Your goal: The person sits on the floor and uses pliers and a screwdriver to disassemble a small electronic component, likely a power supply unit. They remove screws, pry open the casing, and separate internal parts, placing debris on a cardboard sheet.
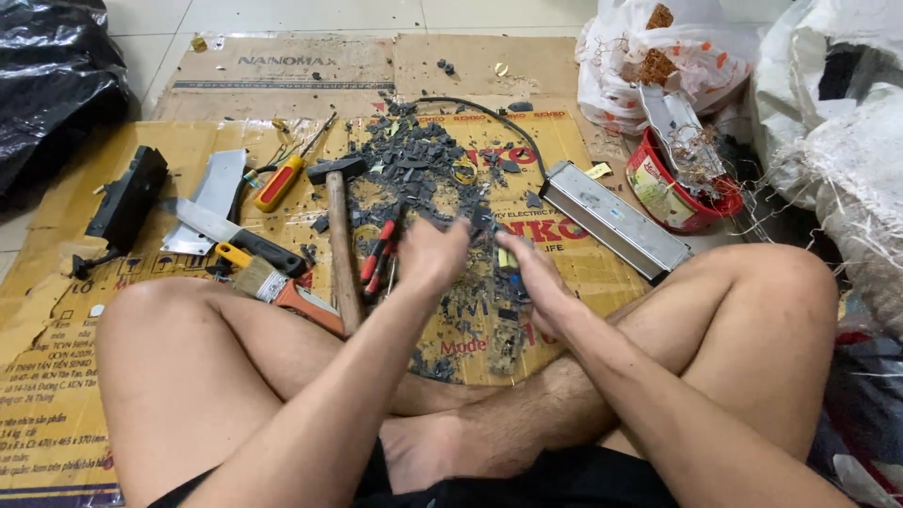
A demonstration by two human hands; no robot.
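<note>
Both hands, left hand point(428, 256) and right hand point(531, 273), pinch a small dark part point(503, 259) between them above scattered debris point(423, 169); a firm, steady hold looks wise.

Small dark part with a yellow patch point(505, 259), held just above littered cardboard, blurred, details unclear

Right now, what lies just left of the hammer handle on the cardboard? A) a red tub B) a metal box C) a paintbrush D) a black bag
C: the paintbrush lies just left of the hammer handle on the cardboard; the red tub and metal box sit to the right.
</note>
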